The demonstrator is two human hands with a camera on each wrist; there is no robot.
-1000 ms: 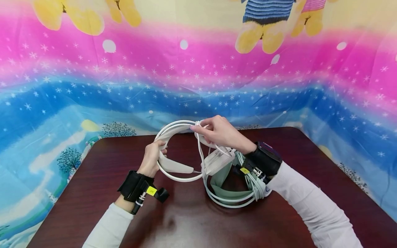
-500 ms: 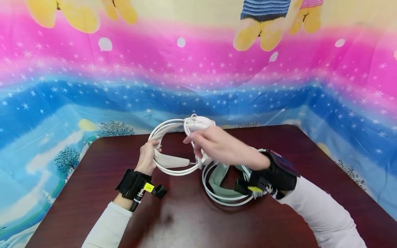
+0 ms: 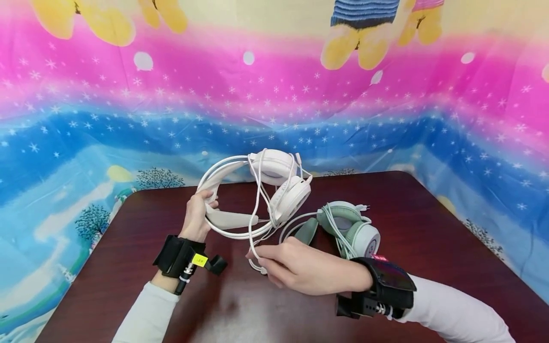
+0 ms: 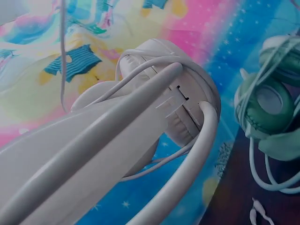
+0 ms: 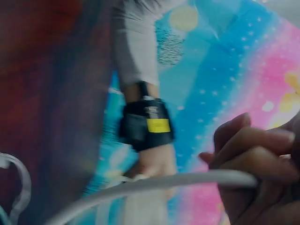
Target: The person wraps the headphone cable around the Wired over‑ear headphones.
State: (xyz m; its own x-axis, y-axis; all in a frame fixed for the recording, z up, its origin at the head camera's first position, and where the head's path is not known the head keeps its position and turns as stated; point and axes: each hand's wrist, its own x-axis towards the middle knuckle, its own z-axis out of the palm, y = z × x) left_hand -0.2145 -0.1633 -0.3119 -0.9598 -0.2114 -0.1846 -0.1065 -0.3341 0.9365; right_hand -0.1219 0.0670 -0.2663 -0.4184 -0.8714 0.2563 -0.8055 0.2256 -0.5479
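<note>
My left hand (image 3: 197,216) grips the headband of the white headphones (image 3: 227,220), holding them up over the table with both earcups pointing right. Their thin white cable (image 3: 258,190) is wound around the earcups. A loop of it runs down to my right hand (image 3: 306,267), which pinches it in front of the headphones. In the right wrist view the cable (image 5: 145,186) passes between the curled fingers (image 5: 258,161). An earcup (image 4: 192,101) marked L, with cable across it, fills the middle of the left wrist view; my left hand is hidden there.
Green headphones (image 3: 342,218) with a pale cable wound around them lie on the dark red table (image 3: 128,267), behind my right hand. A colourful printed cloth (image 3: 274,95) hangs behind the table and along its sides.
My right hand has moved from the headphones' top down toward the front, drawing out a loop of cable. Earcups once bundled now show apart. The left hand has shifted slightly left.
</note>
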